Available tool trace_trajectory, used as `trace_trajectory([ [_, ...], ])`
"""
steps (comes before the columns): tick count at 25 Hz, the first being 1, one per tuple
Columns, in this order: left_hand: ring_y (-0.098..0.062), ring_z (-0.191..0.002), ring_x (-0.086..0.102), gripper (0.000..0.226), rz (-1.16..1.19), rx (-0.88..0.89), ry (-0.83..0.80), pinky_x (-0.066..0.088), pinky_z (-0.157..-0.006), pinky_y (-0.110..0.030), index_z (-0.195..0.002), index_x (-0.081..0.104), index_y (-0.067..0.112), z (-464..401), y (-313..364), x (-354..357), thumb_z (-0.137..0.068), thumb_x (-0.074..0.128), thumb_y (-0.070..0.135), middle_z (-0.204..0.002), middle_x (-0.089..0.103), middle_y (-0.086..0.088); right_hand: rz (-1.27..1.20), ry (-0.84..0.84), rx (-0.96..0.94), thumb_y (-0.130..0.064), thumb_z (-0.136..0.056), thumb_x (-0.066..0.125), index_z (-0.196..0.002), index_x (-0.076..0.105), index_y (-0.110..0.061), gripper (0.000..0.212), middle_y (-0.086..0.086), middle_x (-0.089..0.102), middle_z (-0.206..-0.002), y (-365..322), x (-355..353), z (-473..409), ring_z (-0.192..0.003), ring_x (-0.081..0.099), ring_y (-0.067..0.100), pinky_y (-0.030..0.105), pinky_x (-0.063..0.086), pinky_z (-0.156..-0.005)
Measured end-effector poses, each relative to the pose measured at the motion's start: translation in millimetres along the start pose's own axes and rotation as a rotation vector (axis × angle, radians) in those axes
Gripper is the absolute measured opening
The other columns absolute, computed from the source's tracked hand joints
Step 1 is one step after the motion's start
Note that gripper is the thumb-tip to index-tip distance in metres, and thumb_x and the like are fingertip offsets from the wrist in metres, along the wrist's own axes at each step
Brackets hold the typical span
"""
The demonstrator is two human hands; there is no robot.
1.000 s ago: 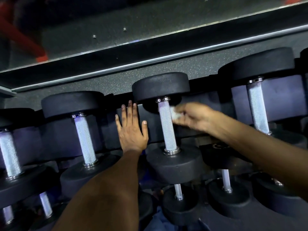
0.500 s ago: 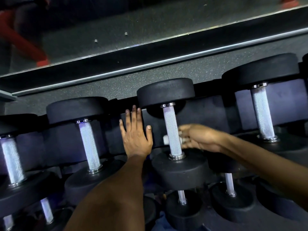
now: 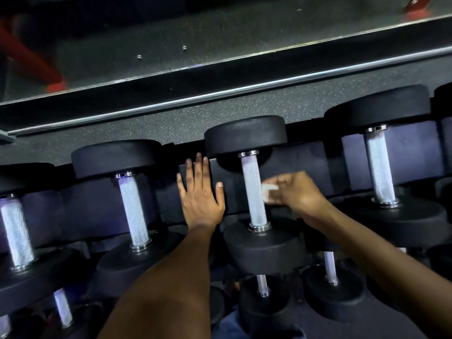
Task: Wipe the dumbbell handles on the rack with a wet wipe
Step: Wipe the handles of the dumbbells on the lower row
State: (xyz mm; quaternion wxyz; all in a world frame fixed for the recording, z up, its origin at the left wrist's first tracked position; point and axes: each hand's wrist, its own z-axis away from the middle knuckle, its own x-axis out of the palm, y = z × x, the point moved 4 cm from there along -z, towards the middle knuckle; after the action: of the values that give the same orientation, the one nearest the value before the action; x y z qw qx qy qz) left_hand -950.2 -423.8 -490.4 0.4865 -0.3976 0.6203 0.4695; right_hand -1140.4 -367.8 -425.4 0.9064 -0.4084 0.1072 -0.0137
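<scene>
Speckled dark rubber floor [image 3: 220,116], metal-edged wall strip above the rack [image 3: 305,162]. Left hand [image 3: 199,195] flat, fingers spread, on rack; right hand [image 3: 298,192] pinching white wipe [image 3: 269,193] beside knurled handle [image 3: 253,189].

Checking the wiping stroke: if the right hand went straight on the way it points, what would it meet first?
Probably the knurled silver handle of the middle dumbbell: the right hand, pinching the white wet wipe, points left at it. Depth is unclear.

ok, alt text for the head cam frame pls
A right hand holds a white wet wipe against the knurled handle of a black dumbbell on a rack. The left hand rests flat on the rack beside it; more dumbbells sit either side.
</scene>
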Motion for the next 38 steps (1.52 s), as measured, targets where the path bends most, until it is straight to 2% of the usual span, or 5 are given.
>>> trace_trajectory([
  [2, -0.027, -0.147, 0.016, 0.066, -0.005, 0.003, 0.003, 0.006, -0.118, -0.047, -0.15, 0.03, 0.007, 0.4, -0.1, -0.1, -0.091, 0.035, 0.038, -0.159, 0.025, -0.007, -0.348, 0.176, -0.103, 0.009, -0.078, 0.065, -0.073, 0.066, -0.011, 0.021, 0.003, 0.068, -0.072, -31.0, 1.1, -9.5, -0.065, 0.062, 0.008, 0.017, 0.053, -0.064],
  [17, -0.026, -0.147, 0.017, 0.065, 0.033, 0.008, 0.026, 0.005, -0.118, -0.046, -0.149, 0.031, 0.007, 0.6, -0.2, 0.0, -0.092, 0.037, 0.036, -0.159, 0.026, -0.007, 0.552, 0.132, -0.134, -0.007, -0.074, 0.07, -0.072, 0.064, -0.015, 0.01, 0.003, 0.063, -0.068, 4.3, 2.7, 48.1, -0.066, 0.056, 0.014, 0.015, 0.036, -0.055],
  [22, -0.027, -0.147, 0.018, 0.065, 0.028, 0.009, 0.031, 0.006, -0.118, -0.046, -0.149, 0.032, 0.007, 0.9, -0.4, -0.2, -0.091, 0.037, 0.037, -0.159, 0.026, -0.007, -0.418, 0.253, -0.022, 0.006, -0.088, 0.051, -0.081, 0.058, -0.007, 0.016, 0.014, 0.061, -0.086, -24.5, 5.6, -13.9, -0.072, 0.057, 0.015, 0.019, 0.053, -0.068],
  [26, -0.026, -0.147, 0.018, 0.065, 0.035, 0.014, 0.027, 0.008, -0.118, -0.048, -0.149, 0.031, 0.007, 0.5, -1.0, 0.9, -0.091, 0.036, 0.037, -0.159, 0.025, -0.006, -0.137, 0.574, -0.076, -0.015, -0.089, 0.055, -0.085, 0.066, -0.013, 0.012, 0.011, 0.066, -0.081, -37.8, 31.0, 11.8, -0.079, 0.061, 0.025, 0.03, 0.048, -0.073],
  [38, -0.025, -0.145, 0.016, 0.066, 0.009, 0.033, 0.041, 0.01, -0.116, -0.048, -0.148, 0.034, 0.004, -0.7, -0.4, -1.0, -0.089, 0.033, 0.033, -0.157, 0.029, -0.009, 0.266, 0.301, 0.03, -0.023, -0.082, 0.063, -0.143, 0.011, 0.009, 0.087, 0.022, 0.011, -0.153, -58.7, 83.3, 4.0, -0.143, 0.013, 0.03, 0.036, 0.015, -0.117],
])
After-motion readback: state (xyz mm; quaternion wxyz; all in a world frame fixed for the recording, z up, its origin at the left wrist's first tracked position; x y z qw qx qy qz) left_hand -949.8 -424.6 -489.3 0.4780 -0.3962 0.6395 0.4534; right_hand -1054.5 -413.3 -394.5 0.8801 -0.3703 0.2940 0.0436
